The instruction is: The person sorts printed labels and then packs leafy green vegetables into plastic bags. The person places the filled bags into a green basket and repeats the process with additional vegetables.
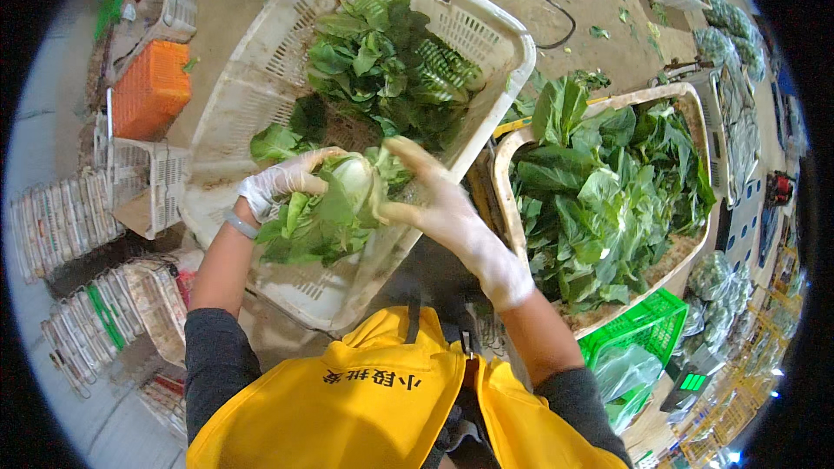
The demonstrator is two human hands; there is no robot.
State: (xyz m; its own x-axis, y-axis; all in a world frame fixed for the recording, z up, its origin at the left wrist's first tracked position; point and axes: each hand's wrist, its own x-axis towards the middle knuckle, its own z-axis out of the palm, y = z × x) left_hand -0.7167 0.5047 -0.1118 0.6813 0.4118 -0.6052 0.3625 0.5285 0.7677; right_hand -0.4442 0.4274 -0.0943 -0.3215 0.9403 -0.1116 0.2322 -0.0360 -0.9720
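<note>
My left hand, in a thin whitish glove, grips a head of leafy green vegetable over a large white plastic crate. Its pale base points right and its green leaves hang down towards me. Close to that base is my right hand, gloved too and slightly blurred. Thumb and fingers are spread around the right side of the head; the thumb appears to touch its outer edge. Loose dark green leaves lie in the far part of the crate.
A second crate at my right is heaped with green leaves. Below it sits a green basket with clear plastic, beside a display with green bars. Orange crate and stacked crates stand left. A dark hose crosses the floor.
</note>
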